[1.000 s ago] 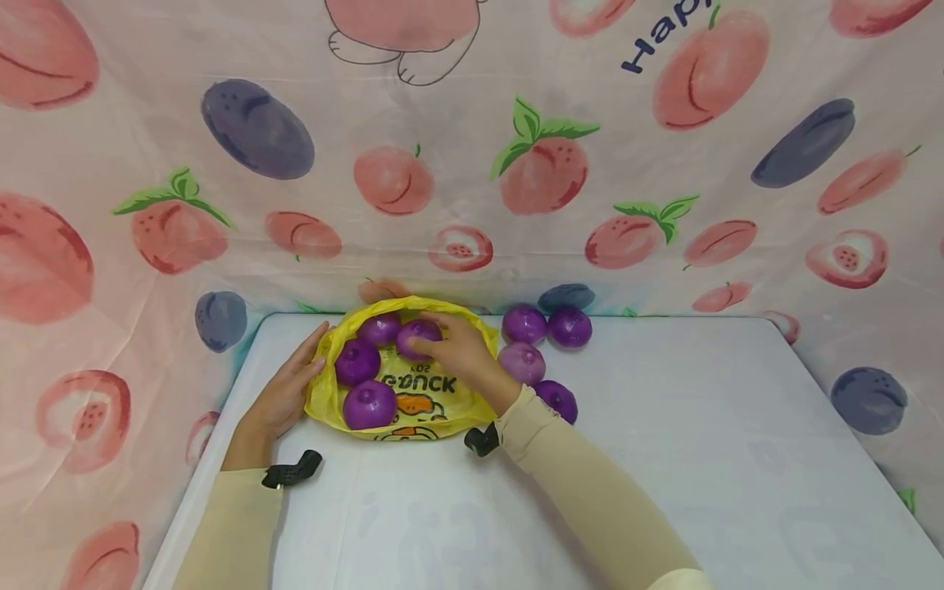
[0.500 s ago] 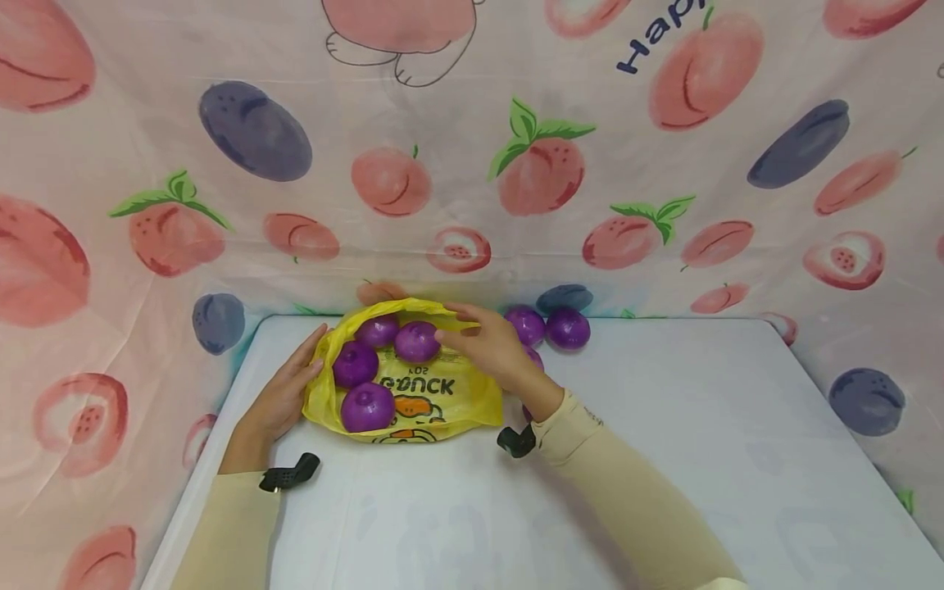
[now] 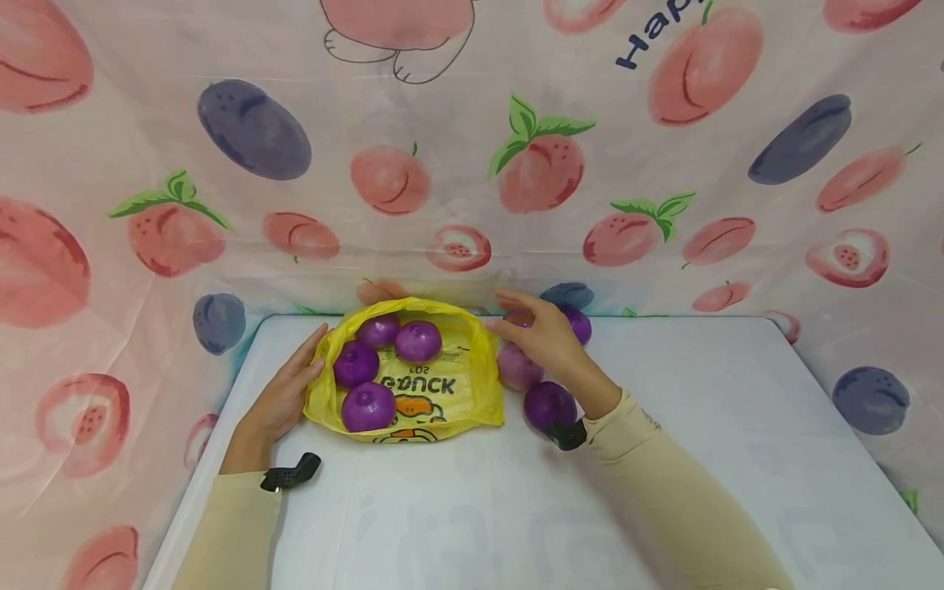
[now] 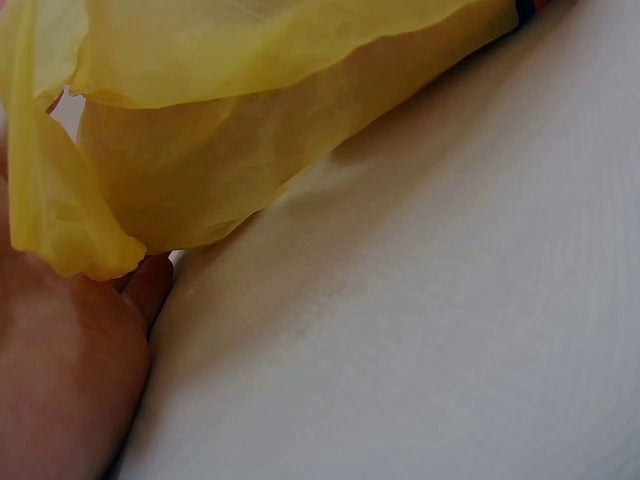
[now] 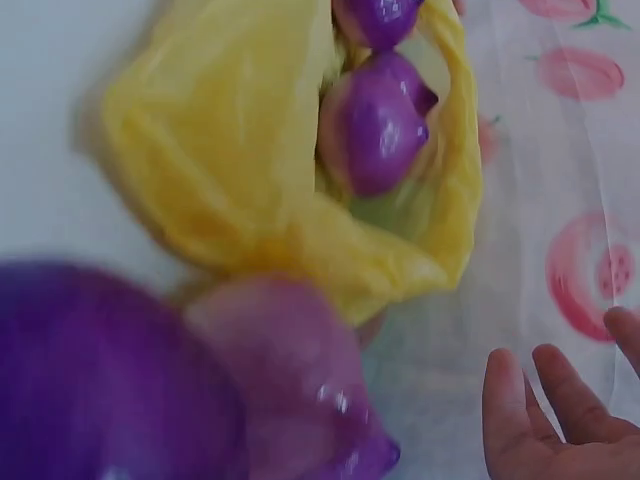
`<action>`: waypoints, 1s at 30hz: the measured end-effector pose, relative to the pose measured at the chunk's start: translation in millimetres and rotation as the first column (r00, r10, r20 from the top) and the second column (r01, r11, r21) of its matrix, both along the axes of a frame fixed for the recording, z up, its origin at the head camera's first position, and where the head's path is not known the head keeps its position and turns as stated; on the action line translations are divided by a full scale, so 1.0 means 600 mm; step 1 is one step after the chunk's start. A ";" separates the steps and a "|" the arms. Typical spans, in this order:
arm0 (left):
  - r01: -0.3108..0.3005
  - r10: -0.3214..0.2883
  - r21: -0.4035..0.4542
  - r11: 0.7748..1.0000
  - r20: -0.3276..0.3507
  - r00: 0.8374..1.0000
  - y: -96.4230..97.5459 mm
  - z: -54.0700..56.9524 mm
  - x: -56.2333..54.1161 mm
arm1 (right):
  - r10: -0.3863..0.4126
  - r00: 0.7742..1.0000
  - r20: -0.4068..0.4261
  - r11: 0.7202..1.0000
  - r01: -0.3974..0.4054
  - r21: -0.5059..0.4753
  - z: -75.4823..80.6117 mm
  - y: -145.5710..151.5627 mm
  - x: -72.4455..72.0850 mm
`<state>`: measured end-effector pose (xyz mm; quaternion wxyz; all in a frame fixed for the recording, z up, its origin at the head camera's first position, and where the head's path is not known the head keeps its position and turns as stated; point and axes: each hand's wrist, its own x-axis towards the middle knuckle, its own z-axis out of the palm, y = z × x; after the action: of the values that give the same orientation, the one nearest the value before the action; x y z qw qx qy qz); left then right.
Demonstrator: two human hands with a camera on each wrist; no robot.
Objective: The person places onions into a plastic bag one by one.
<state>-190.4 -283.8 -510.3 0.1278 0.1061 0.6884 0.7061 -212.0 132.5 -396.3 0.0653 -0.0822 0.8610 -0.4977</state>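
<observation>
A yellow plastic bag (image 3: 479, 385) lies on its side with its mouth facing me. Inside are several purple onions, one (image 3: 419, 341) near the back and another (image 3: 369, 406) at the front left. My left hand (image 3: 283, 393) holds the bag's left edge; in the left wrist view a yellow fold drapes over that hand (image 4: 70, 370). Right of the bag, my right hand (image 3: 549, 336) hovers over loose onions with its fingers spread, partly hiding them. Beneath it sit a pale purple onion (image 3: 519, 367) and a darker onion (image 3: 549, 406).
Another onion (image 3: 578, 326) shows behind the right hand, by the back edge of the white table (image 3: 701, 426). A fruit-print cloth (image 3: 457, 197) hangs right behind the table.
My right hand has let go of the onion inside the bag and moved right, out over the loose onions. The left hand has stayed at the bag's edge.
</observation>
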 end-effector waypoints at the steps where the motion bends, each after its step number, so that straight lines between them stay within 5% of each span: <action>1: 0.000 0.000 0.000 1.000 0.001 1.000 0.000 0.000 0.000 | -0.005 1.000 -0.005 1.000 0.005 0.000 0.000 0.006 0.000; 30: 0.008 -0.008 0.015 1.000 0.008 1.000 0.000 0.001 0.000 | -0.129 0.992 0.002 0.992 0.129 -0.007 -0.049 0.150 -0.024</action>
<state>-190.2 -283.7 -509.5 0.1326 0.1072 0.6820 0.7112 -226.3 222.4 -425.7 0.0337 -0.0263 0.8627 -0.5039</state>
